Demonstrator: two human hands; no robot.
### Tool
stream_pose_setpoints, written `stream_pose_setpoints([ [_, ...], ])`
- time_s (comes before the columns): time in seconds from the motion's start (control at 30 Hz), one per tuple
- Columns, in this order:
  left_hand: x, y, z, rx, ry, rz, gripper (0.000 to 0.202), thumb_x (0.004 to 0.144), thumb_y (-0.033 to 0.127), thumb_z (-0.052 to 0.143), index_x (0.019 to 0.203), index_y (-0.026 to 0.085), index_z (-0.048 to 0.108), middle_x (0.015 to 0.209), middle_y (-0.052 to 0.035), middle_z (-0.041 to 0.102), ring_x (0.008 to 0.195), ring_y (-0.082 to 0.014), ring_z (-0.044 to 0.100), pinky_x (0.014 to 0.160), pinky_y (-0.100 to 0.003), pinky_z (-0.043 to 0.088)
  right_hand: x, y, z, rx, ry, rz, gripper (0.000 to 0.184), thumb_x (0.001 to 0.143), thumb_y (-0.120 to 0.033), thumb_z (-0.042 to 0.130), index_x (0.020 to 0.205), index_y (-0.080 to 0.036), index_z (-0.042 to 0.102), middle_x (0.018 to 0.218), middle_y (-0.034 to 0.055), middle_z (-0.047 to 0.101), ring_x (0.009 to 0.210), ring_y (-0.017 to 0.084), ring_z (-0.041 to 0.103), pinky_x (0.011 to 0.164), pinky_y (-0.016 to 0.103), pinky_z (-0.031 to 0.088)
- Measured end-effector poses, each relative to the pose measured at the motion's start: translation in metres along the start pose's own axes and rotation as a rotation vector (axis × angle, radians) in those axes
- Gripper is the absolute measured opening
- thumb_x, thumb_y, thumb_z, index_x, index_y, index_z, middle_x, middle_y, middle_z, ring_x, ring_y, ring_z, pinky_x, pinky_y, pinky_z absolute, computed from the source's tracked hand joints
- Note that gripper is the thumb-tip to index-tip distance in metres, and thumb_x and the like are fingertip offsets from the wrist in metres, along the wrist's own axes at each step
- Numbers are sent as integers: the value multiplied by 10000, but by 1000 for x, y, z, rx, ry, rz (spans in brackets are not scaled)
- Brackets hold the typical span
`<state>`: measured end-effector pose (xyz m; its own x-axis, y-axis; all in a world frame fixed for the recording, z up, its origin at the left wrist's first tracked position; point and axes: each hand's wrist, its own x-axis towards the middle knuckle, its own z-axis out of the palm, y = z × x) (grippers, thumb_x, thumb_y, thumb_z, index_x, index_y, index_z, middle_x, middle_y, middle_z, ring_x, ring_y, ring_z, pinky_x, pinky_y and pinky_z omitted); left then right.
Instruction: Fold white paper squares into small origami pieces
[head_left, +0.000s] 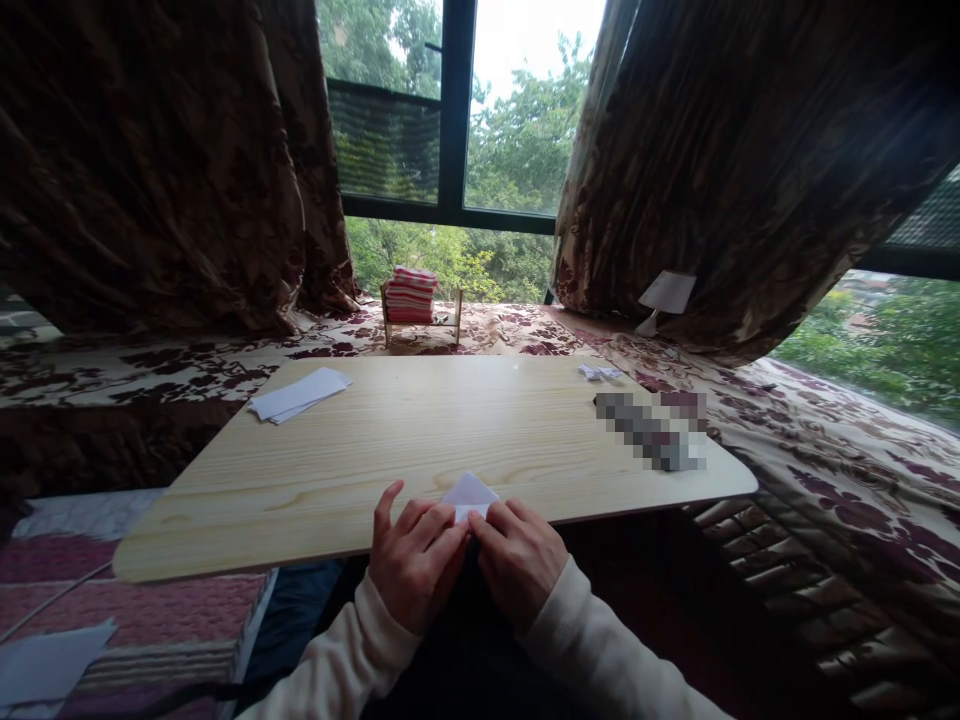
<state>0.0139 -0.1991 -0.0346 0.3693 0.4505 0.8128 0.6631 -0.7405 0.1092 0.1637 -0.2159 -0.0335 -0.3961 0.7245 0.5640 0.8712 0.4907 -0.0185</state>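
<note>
Just beyond the table point(420, 420), on the floral cloth point(506, 325), we've got a small rack point(458, 318), and it's carrying a stack of red-and-white striped cloths point(411, 297), folded and piled toward its left end. Over on the table's right side, a dark thing point(652, 432) sits masked by blocks, so we can't tell what it is or read anything on it. Now to our hands, close together at the near edge, both pinching a white paper point(469, 490) folded to a point that aims away from us! Our left hand point(415, 562) comes in knuckles up, outer finger raised; our right hand point(523, 556) curls in from the other side, fingers bunched. White sheets point(300, 395) lie overlapping far left; small white pieces point(598, 372) sit far right.
</note>
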Motion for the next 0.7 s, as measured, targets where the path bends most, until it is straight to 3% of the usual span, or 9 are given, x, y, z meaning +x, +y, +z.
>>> stream_pose_setpoints([
  [0.23,-3,-1,3,4,16,-5,121,778,155,537,768,230,630,733,25,645,746,-136,570,992,-484,232,-5,5,-3,-5,41,-107,304,745,-48,440,982,-114,619,687,64,571,628,179,461,569,293,401],
  [0.5,-5,-3,3,37,-22,41,205,807,174,503,948,247,633,708,3,619,740,-147,564,971,-483,261,3,9,-13,175,-138,40,223,688,-93,497,847,-176,630,731,49,576,675,174,485,635,273,431],
  [0.7,-1,-1,3,5,-55,32,170,809,160,483,861,202,639,660,5,589,721,-142,536,975,-477,268,-1,6,-12,159,-109,28,237,718,-88,488,900,-156,624,739,57,572,687,173,482,652,269,437],
])
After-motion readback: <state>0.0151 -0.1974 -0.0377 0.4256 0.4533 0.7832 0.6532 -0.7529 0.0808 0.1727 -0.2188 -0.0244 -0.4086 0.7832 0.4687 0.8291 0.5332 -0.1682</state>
